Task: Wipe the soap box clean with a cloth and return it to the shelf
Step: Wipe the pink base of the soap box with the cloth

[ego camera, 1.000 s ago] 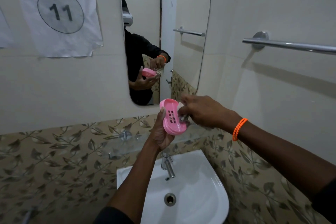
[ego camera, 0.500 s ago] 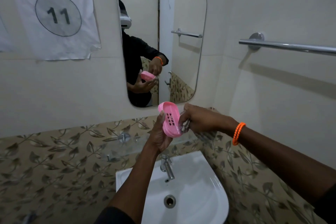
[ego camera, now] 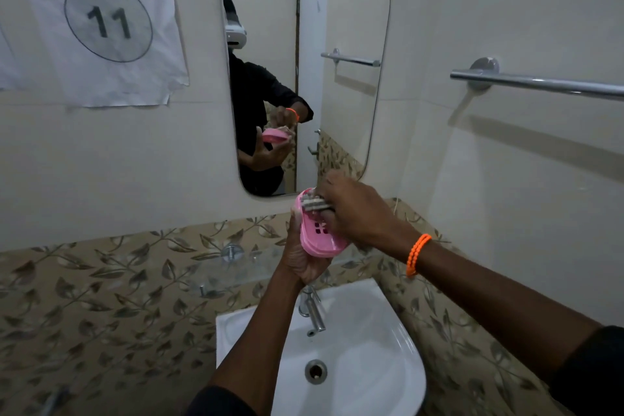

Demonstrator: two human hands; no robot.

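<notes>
White basin point(ego camera: 398, 378) low in the corner, round drain point(ego camera: 315, 371) at its middle, chrome tap point(ego camera: 312, 309) at its back edge. Rounded mirror point(ego camera: 341, 54) on the cream wall above. Paper sign point(ego camera: 101, 20) up left, printed WORKSTATION over a circled 11, lower edge curled and torn. Chrome towel rail point(ego camera: 540, 84) along the right wall, its shadow slanting below. Band of leaf-patterned tiles point(ego camera: 101, 307) across the lower walls. Orange beaded bracelet point(ego camera: 418, 253) on a wrist over the basin.
</notes>
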